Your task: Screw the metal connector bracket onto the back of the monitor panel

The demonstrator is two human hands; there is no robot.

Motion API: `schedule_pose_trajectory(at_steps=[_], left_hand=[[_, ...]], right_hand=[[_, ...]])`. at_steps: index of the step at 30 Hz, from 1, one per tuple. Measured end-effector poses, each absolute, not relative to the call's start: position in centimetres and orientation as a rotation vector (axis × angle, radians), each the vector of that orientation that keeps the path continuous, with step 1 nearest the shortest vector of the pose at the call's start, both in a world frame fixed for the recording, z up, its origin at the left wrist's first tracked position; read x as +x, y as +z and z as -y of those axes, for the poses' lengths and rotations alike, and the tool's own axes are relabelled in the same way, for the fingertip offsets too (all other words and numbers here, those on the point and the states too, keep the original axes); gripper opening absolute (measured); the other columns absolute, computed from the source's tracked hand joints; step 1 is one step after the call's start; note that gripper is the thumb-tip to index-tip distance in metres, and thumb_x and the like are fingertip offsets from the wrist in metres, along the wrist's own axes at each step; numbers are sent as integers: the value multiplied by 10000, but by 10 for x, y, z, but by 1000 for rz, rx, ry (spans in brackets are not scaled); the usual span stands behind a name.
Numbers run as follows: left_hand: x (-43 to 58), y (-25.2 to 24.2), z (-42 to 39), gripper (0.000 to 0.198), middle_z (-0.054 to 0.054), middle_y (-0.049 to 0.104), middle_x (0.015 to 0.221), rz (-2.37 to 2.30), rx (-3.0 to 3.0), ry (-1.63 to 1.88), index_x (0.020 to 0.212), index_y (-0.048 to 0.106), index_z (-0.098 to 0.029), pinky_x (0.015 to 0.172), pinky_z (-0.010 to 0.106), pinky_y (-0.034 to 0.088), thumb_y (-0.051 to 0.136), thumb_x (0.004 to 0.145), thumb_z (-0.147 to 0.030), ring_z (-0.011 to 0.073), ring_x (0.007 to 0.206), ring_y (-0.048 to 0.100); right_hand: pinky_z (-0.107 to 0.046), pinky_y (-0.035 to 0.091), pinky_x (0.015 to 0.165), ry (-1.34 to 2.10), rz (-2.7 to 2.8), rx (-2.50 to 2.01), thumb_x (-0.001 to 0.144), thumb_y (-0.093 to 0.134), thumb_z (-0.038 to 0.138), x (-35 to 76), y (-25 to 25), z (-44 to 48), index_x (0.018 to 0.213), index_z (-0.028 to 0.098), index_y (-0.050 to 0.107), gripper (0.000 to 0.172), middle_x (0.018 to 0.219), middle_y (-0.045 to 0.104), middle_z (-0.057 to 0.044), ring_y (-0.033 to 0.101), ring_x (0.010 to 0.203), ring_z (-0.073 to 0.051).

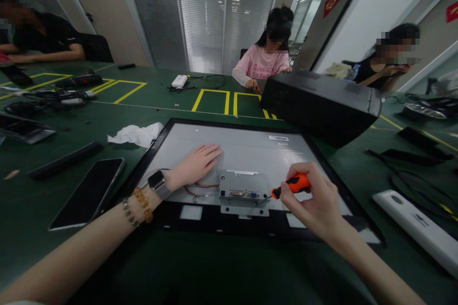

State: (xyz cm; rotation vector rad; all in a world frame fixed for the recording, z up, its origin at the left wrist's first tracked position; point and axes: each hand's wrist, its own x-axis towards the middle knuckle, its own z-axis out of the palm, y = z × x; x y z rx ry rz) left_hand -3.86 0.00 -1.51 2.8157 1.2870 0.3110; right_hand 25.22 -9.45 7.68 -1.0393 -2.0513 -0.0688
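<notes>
A monitor panel (250, 145) lies back side up on the green table in front of me, its grey metal back framed in black. My left hand (196, 164) rests flat on that metal back, fingers stretched out, just left of a small metal port cover (244, 191) with connectors. My right hand (315, 198) is closed around an orange-and-black screwdriver (291, 184). The screwdriver tip points left at the right edge of the port cover. Red and coloured wires (196, 189) run from under my left wrist toward the cover.
A phone (89, 191) lies face up to the left, beside a black strip (64, 160) and crumpled white paper (135, 134). A black monitor shell (322, 102) sits behind right. A white bar (418, 228) lies at right. Three people sit across the table.
</notes>
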Motion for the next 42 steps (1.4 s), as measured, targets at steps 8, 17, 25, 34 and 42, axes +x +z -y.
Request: schedule_pose_trajectory(at_steps=[8,17,25,34,42], left_hand=[[-39,-15,0,397,81,356,1495,-1301,2805,309,1374,428,-195,1136,424,243,316,1009,-306,212,1375,315],[-38,-15,0,395,74,358,1496,-1306,2804,293,1369,435,-189,1145,427,230,311,1009,-296,211,1381,308],[-39,-16,0,399,67,360,1496,-1297,2812,302,1378,419,-199,1146,427,226,307,1009,-302,203,1383,304],[-39,-16,0,396,69,358,1496,-1308,2808,316,1370,432,-196,1144,424,233,312,1008,-303,206,1378,313],[-39,-18,-2,397,66,366,1492,-1298,2817,304,1378,425,-202,1143,428,233,316,1009,-299,204,1379,310]], right_hand=[[-220,394,444,-108,2070,-1032,804,502,147,250,77,92,852,222,436,111,584,538,47,509,455,-101],[-213,413,463,-98,2106,-1050,804,516,166,253,74,92,868,210,451,101,619,558,36,519,471,-99],[-212,416,478,-38,2140,-1056,874,593,283,256,70,89,927,213,455,163,613,547,47,523,488,-102],[-313,478,670,387,2276,-1144,905,437,237,272,85,90,1012,221,433,108,879,585,-43,601,727,-168],[-296,461,595,429,2181,-1275,880,560,367,272,82,85,984,229,440,210,799,597,-17,602,666,-172]])
